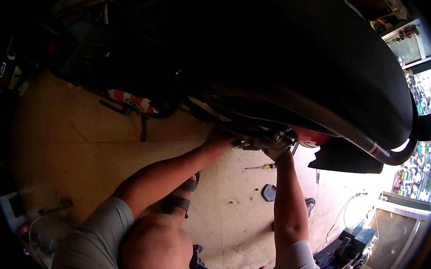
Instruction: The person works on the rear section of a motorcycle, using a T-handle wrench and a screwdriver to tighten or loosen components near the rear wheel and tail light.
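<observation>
A motorbike with a long dark seat point(288, 43) stands across the upper part of the head view. Both my arms reach under its near side. My left hand point(223, 139) is at the dark metal parts point(247, 145) low on the bike, its fingers lost in shadow. Close by on the right, my right hand point(277, 153) looks greyish and reaches up against the underside next to a rounded metal part point(271, 137). Its fingers are mostly hidden too. On the floor below lies a screwdriver point(265, 167) with a yellow and black handle.
A dark flat piece point(269, 192) lies on the pale tiled floor point(224, 202). My sandalled foot point(182, 199) is at left. The bike's stand point(143, 127) and black rear mudguard point(346, 159) hang low. Boxes and cables point(348, 247) sit at lower right.
</observation>
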Tool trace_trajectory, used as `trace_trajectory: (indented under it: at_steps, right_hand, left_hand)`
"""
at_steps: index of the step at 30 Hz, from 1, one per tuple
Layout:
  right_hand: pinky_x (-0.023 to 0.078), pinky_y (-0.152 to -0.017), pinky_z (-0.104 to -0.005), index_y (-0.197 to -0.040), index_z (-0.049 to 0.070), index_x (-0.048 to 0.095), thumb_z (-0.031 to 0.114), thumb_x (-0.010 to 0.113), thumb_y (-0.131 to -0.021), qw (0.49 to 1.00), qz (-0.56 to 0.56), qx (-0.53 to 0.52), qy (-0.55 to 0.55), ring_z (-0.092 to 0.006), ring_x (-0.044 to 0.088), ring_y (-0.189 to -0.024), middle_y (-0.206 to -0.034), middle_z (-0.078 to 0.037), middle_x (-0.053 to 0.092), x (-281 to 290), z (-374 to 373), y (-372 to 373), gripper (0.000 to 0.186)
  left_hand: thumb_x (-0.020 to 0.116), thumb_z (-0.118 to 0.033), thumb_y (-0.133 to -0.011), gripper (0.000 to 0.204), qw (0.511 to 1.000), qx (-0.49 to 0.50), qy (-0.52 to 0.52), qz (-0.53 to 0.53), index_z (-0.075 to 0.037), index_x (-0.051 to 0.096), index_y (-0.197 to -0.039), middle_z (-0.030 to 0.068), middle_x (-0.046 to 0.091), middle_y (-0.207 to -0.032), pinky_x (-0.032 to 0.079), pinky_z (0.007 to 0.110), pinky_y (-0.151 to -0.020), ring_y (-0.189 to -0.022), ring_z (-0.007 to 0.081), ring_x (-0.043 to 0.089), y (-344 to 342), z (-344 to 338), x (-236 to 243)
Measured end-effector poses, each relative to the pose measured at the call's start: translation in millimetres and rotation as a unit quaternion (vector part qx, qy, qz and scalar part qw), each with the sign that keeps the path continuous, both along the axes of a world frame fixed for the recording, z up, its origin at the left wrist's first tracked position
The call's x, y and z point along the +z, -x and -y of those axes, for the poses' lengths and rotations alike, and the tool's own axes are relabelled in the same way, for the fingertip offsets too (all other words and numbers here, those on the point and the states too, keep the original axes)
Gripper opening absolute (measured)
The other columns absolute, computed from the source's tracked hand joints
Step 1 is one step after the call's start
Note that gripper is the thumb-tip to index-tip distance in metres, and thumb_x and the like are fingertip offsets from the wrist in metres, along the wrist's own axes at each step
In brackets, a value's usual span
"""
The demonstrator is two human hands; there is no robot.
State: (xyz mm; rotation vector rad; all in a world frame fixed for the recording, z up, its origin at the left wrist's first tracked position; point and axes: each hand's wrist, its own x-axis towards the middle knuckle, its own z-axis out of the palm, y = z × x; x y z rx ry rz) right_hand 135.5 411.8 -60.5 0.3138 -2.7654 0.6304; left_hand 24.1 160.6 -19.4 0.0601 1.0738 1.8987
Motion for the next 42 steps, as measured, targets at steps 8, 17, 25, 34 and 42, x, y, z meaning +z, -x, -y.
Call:
trace_trajectory:
  at_steps: [8, 17, 25, 34, 42]
  right_hand:
    - [0.044, -0.115, -0.0432, -0.14, 0.012, 0.061, 0.02, 0.074, -0.094, 0.988, 0.115, -0.029, 0.097, -0.0291, 0.054, -0.134, -0.142, -0.008, 0.061, 0.9, 3.1, -18.0, 0.048]
    - [0.059, -0.066, -0.0303, -0.125, -0.001, 0.067, 0.02, 0.07, -0.097, 0.563, 0.173, -0.481, 0.65, -0.0161, 0.07, -0.076, -0.093, -0.008, 0.072, -6.4, 39.5, -73.7, 0.035]
    - [0.055, -0.09, -0.0363, -0.124, -0.001, 0.069, 0.017, 0.068, -0.096, 0.749, 0.028, -0.611, 0.253, -0.0264, 0.073, -0.101, -0.112, -0.015, 0.076, -48.7, -88.9, -152.8, 0.033]
    - [0.054, -0.097, -0.044, -0.146, 0.012, 0.043, 0.042, 0.079, -0.088, 0.675, 0.059, -0.654, 0.337, -0.0317, 0.064, -0.121, -0.138, -0.017, 0.062, -54.3, -92.0, -64.9, 0.075]
    - [0.047, -0.092, -0.0382, -0.138, 0.01, 0.045, 0.031, 0.073, -0.091, 0.729, 0.333, -0.598, 0.017, -0.0284, 0.056, -0.112, -0.129, -0.013, 0.055, -75.9, -121.9, -75.5, 0.059]
  left_hand:
    - [0.088, -0.02, -0.082, 0.055, 0.995, -0.086, 0.012, -0.059, -0.009, 0.063, -0.13, 0.0031, 0.068, -0.121, 0.053, 0.039, -0.098, -0.114, 0.0171, 0.063, 7.8, -18.2, 24.1]
    - [0.087, -0.017, -0.084, 0.057, 0.997, -0.074, 0.004, -0.026, -0.009, 0.061, -0.134, 0.0048, 0.066, -0.132, 0.05, 0.042, -0.107, -0.124, 0.0191, 0.061, 4.5, -19.1, -40.9]
    - [0.082, -0.015, -0.089, 0.051, 0.996, -0.09, 0.018, -0.016, -0.012, 0.059, -0.135, 0.002, 0.063, -0.132, 0.049, 0.042, -0.107, -0.124, 0.0179, 0.06, -15.2, -52.9, -22.6]
    - [0.082, -0.015, -0.085, 0.056, 0.989, -0.064, 0.111, -0.076, -0.007, 0.059, -0.135, 0.0041, 0.065, -0.129, 0.051, 0.04, -0.099, -0.119, 0.0187, 0.061, -0.2, -2.4, -20.2]
    - [0.074, -0.023, -0.095, 0.043, 0.986, -0.072, 0.148, 0.005, -0.009, 0.064, -0.135, 0.0016, 0.07, -0.126, 0.051, 0.036, -0.092, -0.114, 0.0174, 0.065, -11.4, 42.4, -18.6]
